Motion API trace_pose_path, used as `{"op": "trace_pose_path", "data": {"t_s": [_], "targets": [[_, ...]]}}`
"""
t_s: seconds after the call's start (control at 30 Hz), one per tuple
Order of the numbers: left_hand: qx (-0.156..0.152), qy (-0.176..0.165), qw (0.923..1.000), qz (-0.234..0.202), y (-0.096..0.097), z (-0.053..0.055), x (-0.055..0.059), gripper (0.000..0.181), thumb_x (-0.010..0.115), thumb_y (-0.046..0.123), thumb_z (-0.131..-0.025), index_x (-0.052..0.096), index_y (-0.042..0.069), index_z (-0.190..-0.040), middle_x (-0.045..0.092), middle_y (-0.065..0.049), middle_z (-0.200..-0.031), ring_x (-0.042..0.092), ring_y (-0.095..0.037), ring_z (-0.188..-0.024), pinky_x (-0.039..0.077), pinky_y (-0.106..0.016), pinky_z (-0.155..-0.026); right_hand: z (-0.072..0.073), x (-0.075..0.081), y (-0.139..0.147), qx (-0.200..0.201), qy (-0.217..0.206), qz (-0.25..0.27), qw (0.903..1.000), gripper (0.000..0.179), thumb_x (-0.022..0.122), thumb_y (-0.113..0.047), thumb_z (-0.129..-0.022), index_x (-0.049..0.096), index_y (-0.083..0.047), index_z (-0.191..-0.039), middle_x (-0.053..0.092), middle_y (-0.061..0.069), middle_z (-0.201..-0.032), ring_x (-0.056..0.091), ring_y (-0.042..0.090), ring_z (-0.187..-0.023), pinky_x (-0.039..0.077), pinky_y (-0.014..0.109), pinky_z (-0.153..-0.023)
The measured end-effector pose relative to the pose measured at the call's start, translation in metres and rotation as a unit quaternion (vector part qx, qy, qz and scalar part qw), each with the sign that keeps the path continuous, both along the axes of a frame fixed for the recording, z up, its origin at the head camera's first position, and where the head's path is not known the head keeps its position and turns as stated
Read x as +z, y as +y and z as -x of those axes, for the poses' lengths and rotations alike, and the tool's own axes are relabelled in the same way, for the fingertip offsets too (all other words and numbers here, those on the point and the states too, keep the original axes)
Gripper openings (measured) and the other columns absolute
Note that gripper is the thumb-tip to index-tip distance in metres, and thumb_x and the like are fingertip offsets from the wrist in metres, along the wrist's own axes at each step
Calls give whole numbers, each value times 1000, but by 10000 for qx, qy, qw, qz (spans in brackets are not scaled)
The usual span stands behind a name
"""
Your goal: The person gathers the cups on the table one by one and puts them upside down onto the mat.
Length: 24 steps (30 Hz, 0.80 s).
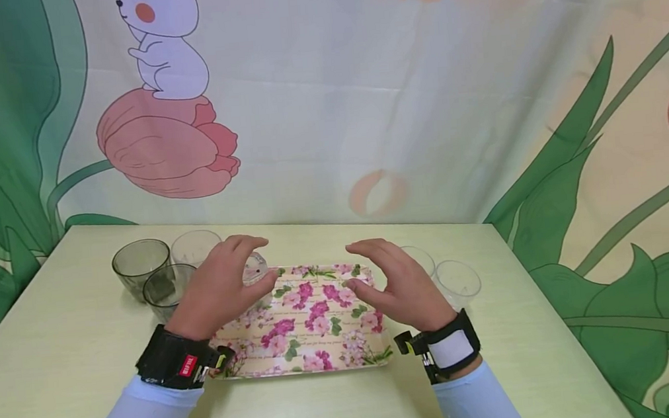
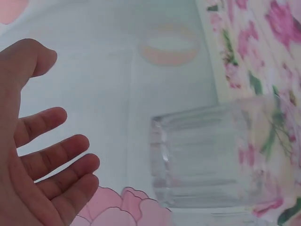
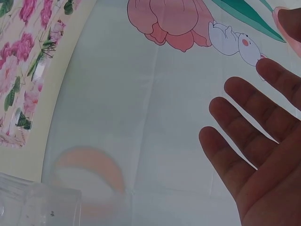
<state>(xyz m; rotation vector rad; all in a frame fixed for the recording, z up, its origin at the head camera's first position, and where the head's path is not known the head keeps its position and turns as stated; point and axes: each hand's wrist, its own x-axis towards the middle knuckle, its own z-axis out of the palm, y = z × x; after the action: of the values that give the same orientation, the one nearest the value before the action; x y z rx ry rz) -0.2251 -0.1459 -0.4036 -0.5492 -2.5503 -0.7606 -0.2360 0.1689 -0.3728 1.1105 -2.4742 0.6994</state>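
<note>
The floral tray (image 1: 322, 337) lies on the bench (image 1: 304, 411) between the hands, its long axis apparently running left to right. Both left hand (image 1: 222, 290) and right hand (image 1: 404, 290) are wide and empty; a clear glass (image 1: 255, 268) is nearer the left.

I've got a rectangular cream tray with pink flowers and green leaves printed on it (image 1: 314, 317), lying flat right in front of me, long side my way. Near its far left corner there's a see-through tumbler with faintly ribbed sides (image 1: 255, 269); can't really tell if it's on the tray or just beside it. Off the tray's right side I've got a clear round tumbler (image 1: 459, 279), plus a second clear round tumbler (image 1: 425, 261) right near it, partly blocked from my view.
</note>
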Motion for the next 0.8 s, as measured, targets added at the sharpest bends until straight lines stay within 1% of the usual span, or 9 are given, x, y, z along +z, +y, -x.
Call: {"op": "trace_pose_path", "data": {"t_s": [0.1, 0.2, 0.33, 0.47, 0.57, 0.8], "targets": [[-107, 195, 9996, -187, 4, -8, 8, 55, 69, 41, -92, 58, 9, -135, 58, -11, -136, 54, -29, -128, 49, -49, -104, 0, 0, 0, 3, -11, -1, 10000, 53, 67, -36, -95, 53, -17, -143, 57, 1, -140, 53, 18, -131, 48, 43, -107], [-175, 355, 9988, -277, 8, -13, 14, 54, 71, 39, -91, 59, 10, -135, 59, -9, -135, 54, -27, -128, 49, -47, -104, 1, 0, 1, -19, -21, -22, 10000, 53, 66, -37, -96, 53, -17, -143, 57, 1, -140, 52, 18, -131, 48, 43, -107], [-250, 467, 9981, -302, 11, -17, 18, 53, 72, 36, -91, 59, 9, -134, 60, -9, -134, 55, -27, -127, 50, -47, -103, 2, -2, 2, -38, -40, -58, 10000, 53, 65, -39, -96, 53, -17, -143, 56, 1, -140, 52, 18, -132, 48, 42, -107], [-329, 477, 9977, -346, 12, -21, 20, 53, 72, 36, -91, 58, 10, -135, 59, -8, -134, 55, -26, -127, 50, -47, -103, 1, -3, 3, -36, -82, -56, 9999, 54, 64, -40, -96, 52, -17, -144, 56, 1, -140, 52, 18, -132, 48, 42, -107], [-448, 512, 9969, -391, 13, -24, 22, 55, 72, 36, -90, 57, 11, -137, 58, -6, -136, 54, -24, -127, 49, -46, -104, 0, -3, 4, -35, -42, -46, 10000, 54, 64, -40, -96, 52, -17, -143, 56, 1, -140, 52, 18, -132, 48, 42, -107], [-751, 903, 9924, -377, 14, -28, 29, 57, 75, 32, -88, 56, 12, -137, 58, -5, -135, 54, -23, -128, 48, -44, -105, -1, 2, 3, -19, 135, 14, 9999, 56, 68, -36, -94, 52, -16, -144, 57, 1, -140, 52, 19, -131, 47, 43, -108]]}}
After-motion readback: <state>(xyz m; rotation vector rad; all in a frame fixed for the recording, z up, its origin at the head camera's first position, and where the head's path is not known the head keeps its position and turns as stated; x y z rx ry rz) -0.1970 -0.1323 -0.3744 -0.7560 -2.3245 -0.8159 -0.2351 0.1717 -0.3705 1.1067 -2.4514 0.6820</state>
